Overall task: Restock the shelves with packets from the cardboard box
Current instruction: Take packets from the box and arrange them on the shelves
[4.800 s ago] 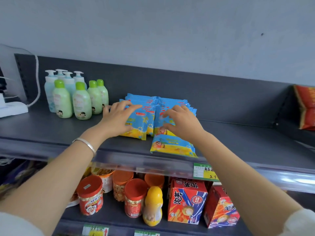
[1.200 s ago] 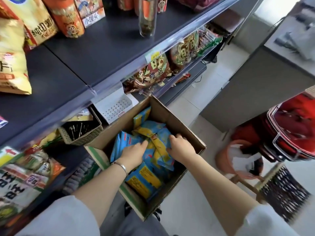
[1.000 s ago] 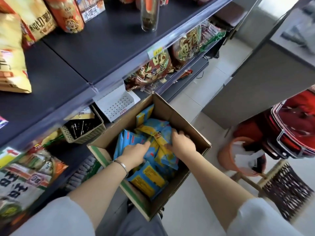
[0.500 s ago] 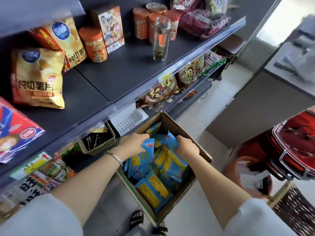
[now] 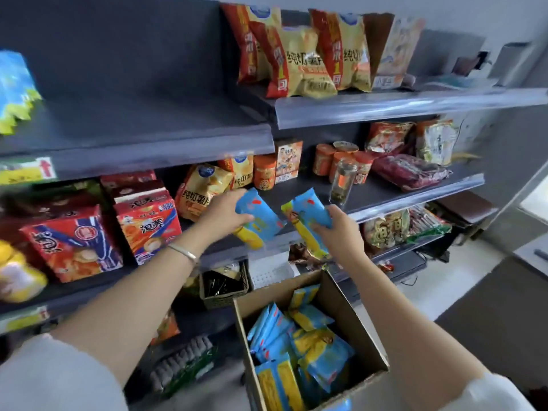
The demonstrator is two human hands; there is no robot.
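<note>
The tall dark grey metal shelving unit (image 5: 148,126) is standing in front of the person. On its upper left board, a blurred blue and yellow-green stack of packets (image 5: 14,90) is lying at the far left edge. Below, near the floor, the open brown cardboard box (image 5: 347,315) is sitting with many blue and yellow packets (image 5: 296,345) crammed inside it.

Both arms are reaching out above the box, level with the middle shelf. The left hand (image 5: 225,216) is gripping one flat blue and yellow foil packet (image 5: 261,221). The right hand (image 5: 341,232) is curling round a second packet of the same kind (image 5: 308,215). The two packets are hanging close together but not touching. Each is roughly upright and a little tilted, with the blue end up and the yellow end down.

To my eye the matching stack is where these are heading. It is lying up and well to the left of both hands, a shelf higher. The left hand is the nearer one, so it is probably going to arrive first. The long axes will likely need turning flat to lie on that board.
</note>
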